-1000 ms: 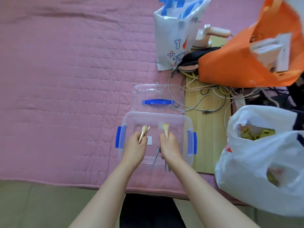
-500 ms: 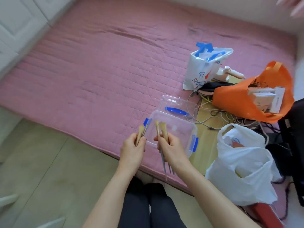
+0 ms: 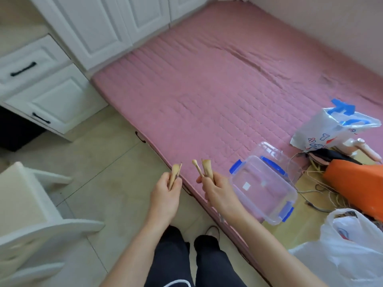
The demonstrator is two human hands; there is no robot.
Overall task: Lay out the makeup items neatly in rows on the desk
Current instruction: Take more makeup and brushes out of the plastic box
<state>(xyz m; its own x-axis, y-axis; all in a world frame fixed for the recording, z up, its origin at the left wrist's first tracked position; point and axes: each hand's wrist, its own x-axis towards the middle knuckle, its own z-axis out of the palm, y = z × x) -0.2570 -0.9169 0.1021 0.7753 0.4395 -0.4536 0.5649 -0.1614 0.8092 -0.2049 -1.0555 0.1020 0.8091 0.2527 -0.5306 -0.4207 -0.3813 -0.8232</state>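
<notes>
Brushes in both hands, low centre of frame

The handle ends are hidden inside the fists. The left hand [image 3: 165,190] grips tan brushes [image 3: 175,172], the right hand [image 3: 215,191] another tan bunch [image 3: 204,168], tips sticking up above the fingers; a clear bin [image 3: 263,191] sits just right on the pink bed [image 3: 217,83].

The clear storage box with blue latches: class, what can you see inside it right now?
Inside the clear storage box only a small white label shows through its floor; no makeup items lie there. The right hand covers its near left edge, so that strip cannot be checked.
</notes>
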